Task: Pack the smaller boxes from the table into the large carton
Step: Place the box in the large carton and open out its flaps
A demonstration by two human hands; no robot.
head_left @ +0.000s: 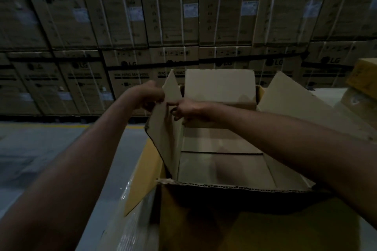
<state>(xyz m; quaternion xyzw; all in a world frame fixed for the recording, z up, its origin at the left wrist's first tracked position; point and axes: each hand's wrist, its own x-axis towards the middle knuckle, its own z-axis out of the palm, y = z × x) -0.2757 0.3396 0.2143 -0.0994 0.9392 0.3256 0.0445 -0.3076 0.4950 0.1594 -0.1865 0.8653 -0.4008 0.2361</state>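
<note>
A large brown carton (222, 171) stands open in front of me, its four flaps raised and nothing visible inside but its bottom flaps. My left hand (150, 96) grips the outer side of the left flap (163, 128) near its top edge. My right hand (187, 111) reaches across the carton and pinches the same flap from the inside. The far flap (220, 87) stands upright and the right flap (295, 104) leans outward. No smaller box lies inside the carton.
A yellow box (363, 75) sits at the far right on a pale wrapped surface (330, 96). A wall of stacked washing machine cartons (183, 16) fills the background. Grey floor with a yellow line (61, 125) lies to the left. Plastic wrap (134, 220) covers the surface below the carton.
</note>
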